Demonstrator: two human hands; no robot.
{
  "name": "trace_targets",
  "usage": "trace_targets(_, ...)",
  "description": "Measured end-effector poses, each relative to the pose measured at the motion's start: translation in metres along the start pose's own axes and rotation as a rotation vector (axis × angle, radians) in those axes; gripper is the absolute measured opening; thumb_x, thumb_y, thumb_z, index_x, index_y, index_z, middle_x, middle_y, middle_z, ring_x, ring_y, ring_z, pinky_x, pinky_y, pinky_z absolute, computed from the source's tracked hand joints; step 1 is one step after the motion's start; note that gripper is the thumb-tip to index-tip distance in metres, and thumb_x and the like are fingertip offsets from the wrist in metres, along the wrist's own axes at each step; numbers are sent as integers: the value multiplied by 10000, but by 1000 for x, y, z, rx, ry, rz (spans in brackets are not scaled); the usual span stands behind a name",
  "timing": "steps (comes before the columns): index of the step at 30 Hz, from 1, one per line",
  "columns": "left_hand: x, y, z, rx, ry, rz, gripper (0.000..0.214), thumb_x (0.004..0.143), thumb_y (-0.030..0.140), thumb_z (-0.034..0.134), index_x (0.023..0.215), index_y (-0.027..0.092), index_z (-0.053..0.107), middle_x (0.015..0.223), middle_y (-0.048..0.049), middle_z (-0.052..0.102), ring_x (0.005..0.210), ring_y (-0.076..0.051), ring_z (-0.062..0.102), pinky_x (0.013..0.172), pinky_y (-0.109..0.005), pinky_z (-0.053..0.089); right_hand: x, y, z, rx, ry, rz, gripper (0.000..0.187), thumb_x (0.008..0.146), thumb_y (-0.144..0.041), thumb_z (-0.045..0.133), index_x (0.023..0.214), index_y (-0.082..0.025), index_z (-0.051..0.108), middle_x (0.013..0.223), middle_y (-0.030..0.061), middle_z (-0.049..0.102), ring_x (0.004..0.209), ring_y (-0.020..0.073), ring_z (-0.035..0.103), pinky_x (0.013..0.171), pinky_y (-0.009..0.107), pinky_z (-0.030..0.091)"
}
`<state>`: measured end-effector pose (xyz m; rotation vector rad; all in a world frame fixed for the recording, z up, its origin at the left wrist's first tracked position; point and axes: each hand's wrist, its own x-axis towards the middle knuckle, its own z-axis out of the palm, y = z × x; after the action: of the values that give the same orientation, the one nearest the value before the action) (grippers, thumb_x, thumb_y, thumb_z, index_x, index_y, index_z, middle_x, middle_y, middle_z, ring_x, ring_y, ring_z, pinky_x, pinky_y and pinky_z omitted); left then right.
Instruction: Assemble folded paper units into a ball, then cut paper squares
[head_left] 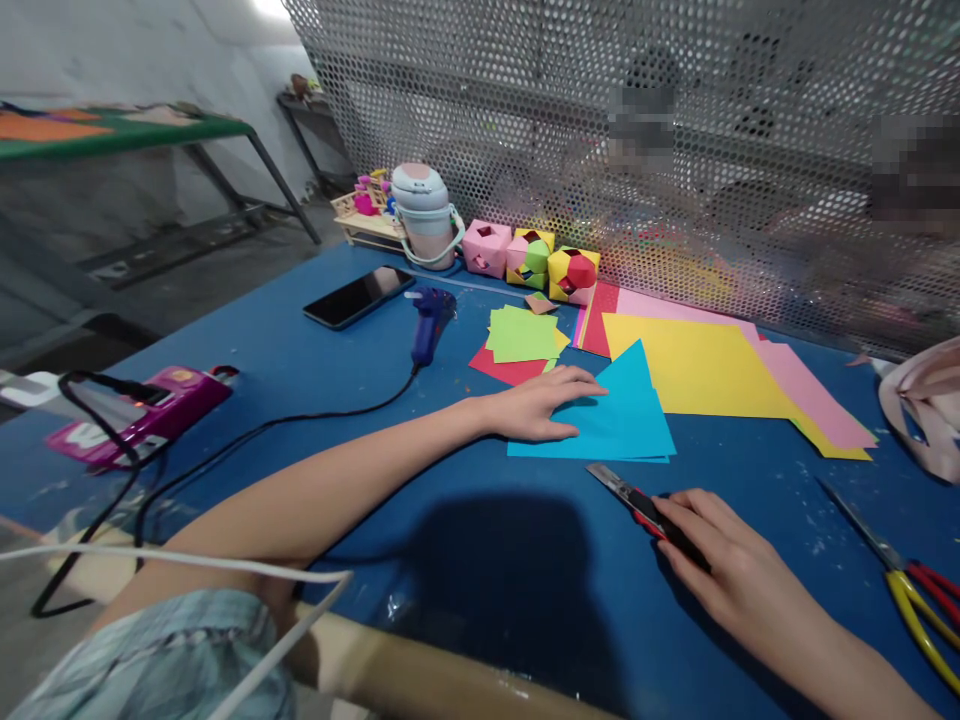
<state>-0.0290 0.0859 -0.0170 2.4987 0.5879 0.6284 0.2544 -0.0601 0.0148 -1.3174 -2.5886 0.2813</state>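
My left hand (541,402) lies flat with fingers stretched out, pressing on the left edge of a folded light blue paper triangle (622,412) on the blue table (300,340). My right hand (724,555) is closed round a red and black utility knife (634,497). Its blade end points up-left toward the lower edge of the blue paper, a short way from it.
Yellow paper (697,378), pink sheets (814,395) and green squares (523,335) lie behind. Paper cubes (574,272), a glue gun (431,322), a phone (358,296), a pink device (142,412) and scissors (911,590) are around. A perforated screen (675,120) backs the table.
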Motion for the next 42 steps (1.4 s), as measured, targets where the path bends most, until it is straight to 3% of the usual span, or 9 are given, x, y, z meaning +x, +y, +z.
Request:
trace_targets(10,0,2,-1,-71,36,8,654,714,85,481,1358,176,416,1318,-151,429,1270,-263,404,1081,-463,354,-17,15,-11,-75,89,49,306,943,-330,446,1147,-189,625,992,103,643,887,218,661,722,328,578)
trace_targets(16,3,3,-1,-274,102,-91,676,707,7,415,1361,181,406,1188,-110,535,926,-160,525,865,-353,467,-16,14,-10,-85,75,49,315,945,-340,440,1130,-176,635,981,102,643,876,212,661,702,309,573)
trace_targets(22,5,-3,3,-488,161,-170,657,712,2,444,1348,163,410,1145,-101,551,897,-127,545,801,-293,434,-19,9,-16,-57,86,35,294,943,-323,459,1153,-195,620,989,89,638,882,200,660,721,296,569)
trace_targets(27,7,-5,1,-646,256,-247,673,669,-7,450,1316,179,441,1106,-71,553,713,-68,455,713,-242,407,-20,5,-18,-40,76,18,279,946,-298,460,1175,-221,599,1001,79,630,895,190,651,733,290,566)
trace_targets(34,9,2,-2,-723,276,-265,660,652,-18,461,1286,166,472,1076,-64,556,680,-61,420,672,-228,388,-4,6,-6,-91,82,21,274,949,-285,439,1143,-179,599,980,109,625,869,230,636,714,357,568)
trace_targets(42,9,-3,3,-632,268,-238,637,699,7,462,1312,181,466,1095,-69,568,676,-58,454,704,-238,427,33,-30,12,-69,-70,-70,293,931,-210,442,1190,-166,571,1017,126,608,886,262,614,700,411,575)
